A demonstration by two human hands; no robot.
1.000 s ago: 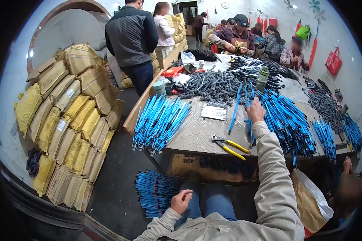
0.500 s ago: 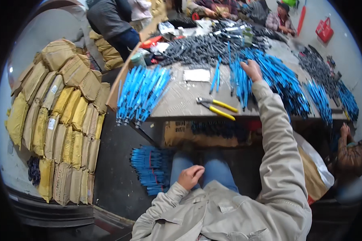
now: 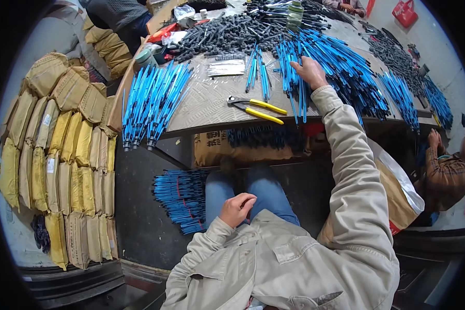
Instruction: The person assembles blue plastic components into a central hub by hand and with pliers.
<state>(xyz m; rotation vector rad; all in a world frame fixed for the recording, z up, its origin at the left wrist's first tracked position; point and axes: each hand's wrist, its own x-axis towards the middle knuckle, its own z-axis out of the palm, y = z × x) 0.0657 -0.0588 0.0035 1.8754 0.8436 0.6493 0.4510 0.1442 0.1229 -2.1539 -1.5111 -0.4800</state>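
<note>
My right hand [image 3: 311, 72] reaches over the table, fingers bent down onto slim blue rods [image 3: 290, 85] with black ends, at the left edge of a large heap [image 3: 346, 75]. It appears to pinch at least one rod; the fingertips are partly hidden. My left hand [image 3: 237, 208] is closed above my lap, thumb and fingers pressed together; whatever it may hold is hidden. A few separate blue rods [image 3: 264, 80] lie left of my right hand. Nearer the table edge rest pliers [image 3: 258, 108] with yellow handles.
Another blue rod bundle [image 3: 155, 101] overhangs the table's left front. Black parts [image 3: 232, 36] are piled behind, near a pale packet [image 3: 226, 67]. Tied rods [image 3: 180, 199] lie beside my legs. Stacked wrapped packages [image 3: 62, 155] stand left. A person [image 3: 444, 173] sits at the right.
The view has shifted, so the table and rods appear higher and farther left. My right hand stays among the rods at the heap's left side; my left hand remains closed over my lap.
</note>
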